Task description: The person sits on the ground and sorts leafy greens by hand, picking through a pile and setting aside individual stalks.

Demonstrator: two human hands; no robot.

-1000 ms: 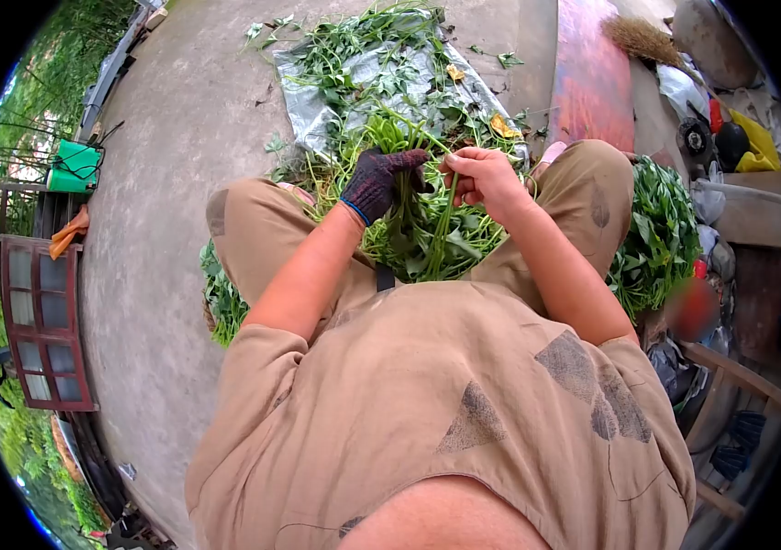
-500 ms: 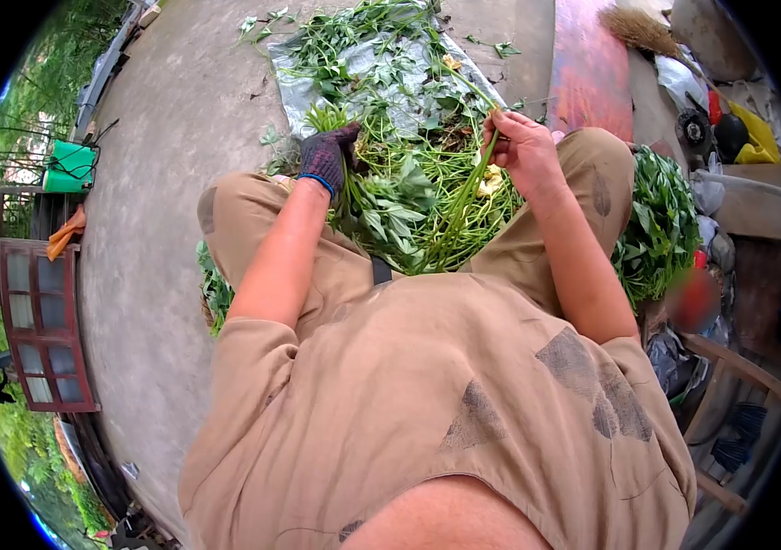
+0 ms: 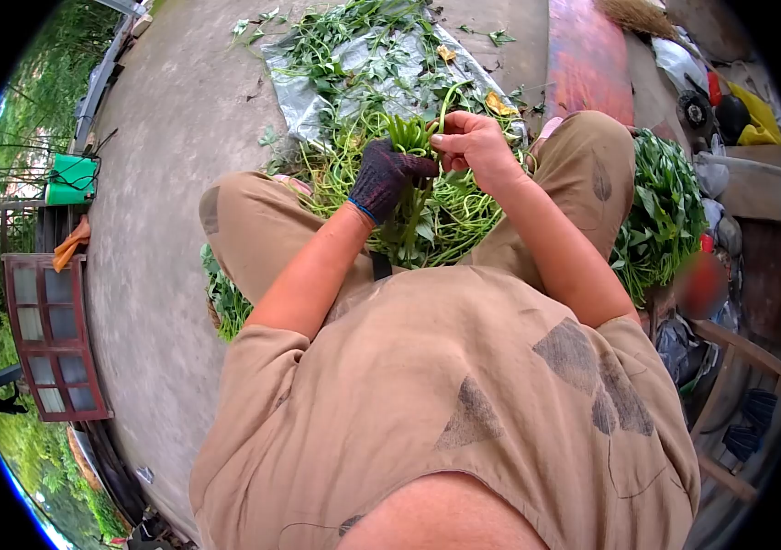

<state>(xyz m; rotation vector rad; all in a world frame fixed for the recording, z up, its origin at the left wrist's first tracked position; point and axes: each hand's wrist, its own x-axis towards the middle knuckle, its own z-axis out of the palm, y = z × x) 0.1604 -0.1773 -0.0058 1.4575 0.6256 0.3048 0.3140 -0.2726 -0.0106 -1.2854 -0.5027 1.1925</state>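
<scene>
My left hand (image 3: pixel 383 180), in a dark knitted glove with a blue cuff, is wrapped round a bundle of leafy green stems (image 3: pixel 409 134). Their pale cut ends stick up above the fist, and their leaves hang below it. Close beside it, my bare right hand (image 3: pixel 475 149) pinches a single green stem (image 3: pixel 446 105) with thumb and fingers at the bundle's top. Between my knees lies a tangled heap of stripped green stems (image 3: pixel 459 220). Beyond it, more leafy vines (image 3: pixel 354 37) are strewn over a grey plastic sheet (image 3: pixel 291 92).
Piles of leafy greens sit outside my right knee (image 3: pixel 661 215) and my left knee (image 3: pixel 225 293). A reddish board (image 3: pixel 587 69) lies ahead to the right, near a straw broom (image 3: pixel 638 16) and bags. Concrete floor (image 3: pixel 156 229) stretches left towards a framed window panel (image 3: pixel 55 335).
Both hands have come together in the middle. My left hand moved right with its bundle, and my right hand moved left to the bundle's top with a stem.
</scene>
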